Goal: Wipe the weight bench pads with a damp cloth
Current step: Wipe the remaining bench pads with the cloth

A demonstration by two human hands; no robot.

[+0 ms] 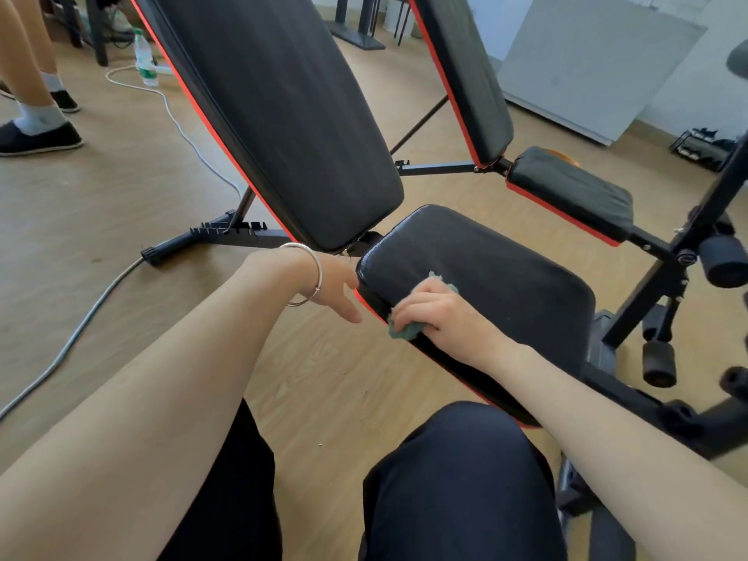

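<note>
Dark knees [457, 459], right hand [441, 313] gripping cloth [404, 332] on seat pad [506, 277], wooden floor [121, 204]

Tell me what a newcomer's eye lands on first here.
The big black backrest pad, red-edged and tilted up, fills the upper centre. Just below it, the right hand holds a green cloth against the near edge of the glossy seat pad. The left hand, with a silver bangle on its wrist, reaches open-fingered toward that pad's end. A second bench stands at upper right.
</note>
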